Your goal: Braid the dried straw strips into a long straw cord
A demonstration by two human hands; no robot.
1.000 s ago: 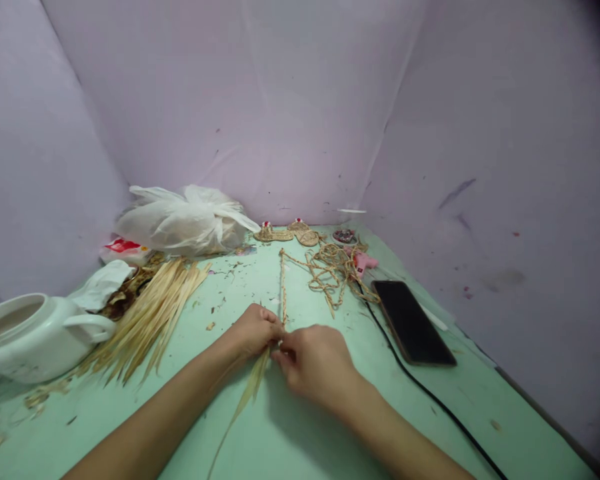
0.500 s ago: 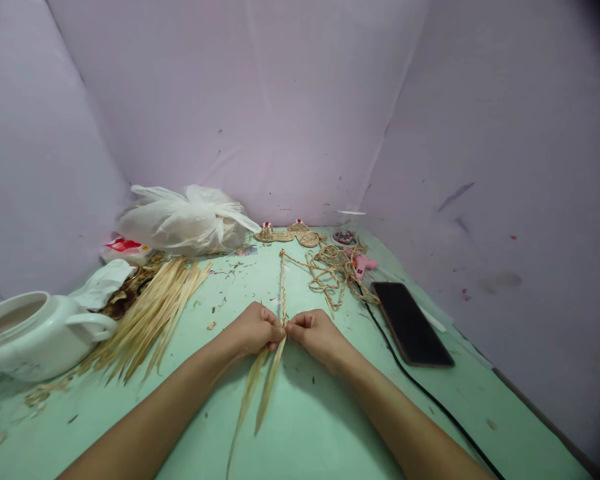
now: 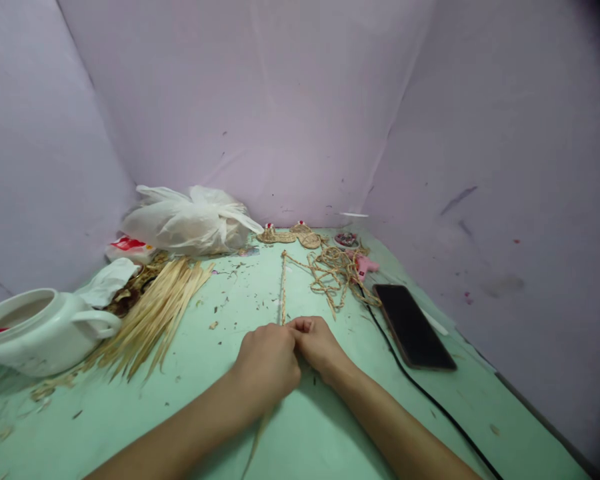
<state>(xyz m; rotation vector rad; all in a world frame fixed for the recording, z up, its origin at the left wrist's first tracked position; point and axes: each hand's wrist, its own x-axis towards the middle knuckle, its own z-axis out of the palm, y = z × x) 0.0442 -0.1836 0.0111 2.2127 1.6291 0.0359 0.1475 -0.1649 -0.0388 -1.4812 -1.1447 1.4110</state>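
A thin braided straw cord (image 3: 283,287) runs from a pile of the same cord down to my hands at the middle of the green table. My right hand (image 3: 313,340) is closed in a pinch at the cord's near end. Against it, my left hand (image 3: 270,363) is curled with its back towards me, overlapping the right fingertips and covering most of the loose strands. One pale straw strand (image 3: 258,433) trails out below the left hand. What exactly lies between the left fingers is hidden.
Left are a white pot (image 3: 45,340), a bundle of straw strips (image 3: 155,313) and a white plastic bag (image 3: 195,220). Straw slippers (image 3: 280,236) stand at the back. Rightward lie tangled cord (image 3: 333,267), a pink glue gun (image 3: 365,265), a black cable (image 3: 410,380) and a phone (image 3: 414,327).
My left hand has moved right and turned over the strands, now overlapping my right hand. Less of the loose straw shows below. The right hand keeps its pinch at about the same place.
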